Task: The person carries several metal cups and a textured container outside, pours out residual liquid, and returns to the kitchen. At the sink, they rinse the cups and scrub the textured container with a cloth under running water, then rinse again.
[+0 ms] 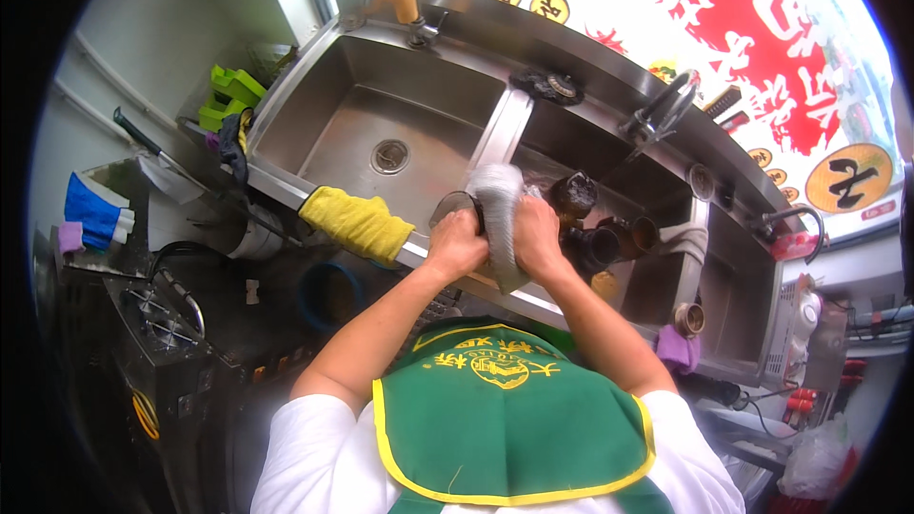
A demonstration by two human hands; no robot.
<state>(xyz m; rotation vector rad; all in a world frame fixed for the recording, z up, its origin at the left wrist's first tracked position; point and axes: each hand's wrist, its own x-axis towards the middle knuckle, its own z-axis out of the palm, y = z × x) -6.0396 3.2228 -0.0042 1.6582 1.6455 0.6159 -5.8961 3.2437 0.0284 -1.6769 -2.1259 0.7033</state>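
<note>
My left hand (458, 243) grips a dark round item, perhaps a glass or lid, at the front end of the divider between two steel basins. Right beside it, my right hand (539, 235) is closed on a grey-white cloth (498, 207), which hangs between both hands over the sink's front rim. Past my right hand, several dark brown cups (598, 248) lie in the middle basin, with a dark lump-like container (574, 194) behind them. A yellow-brown thing (604, 285) sits near the cups. What my fingers cover on each item is hidden.
The left basin (400, 121) has a drain. A yellow towel (357, 223) drapes over its front rim. Taps (646, 125) stand along the back edge. A grey cloth (685, 239) and a metal cup (689, 319) rest on the right divider. Green bins (232, 93) stand at the left.
</note>
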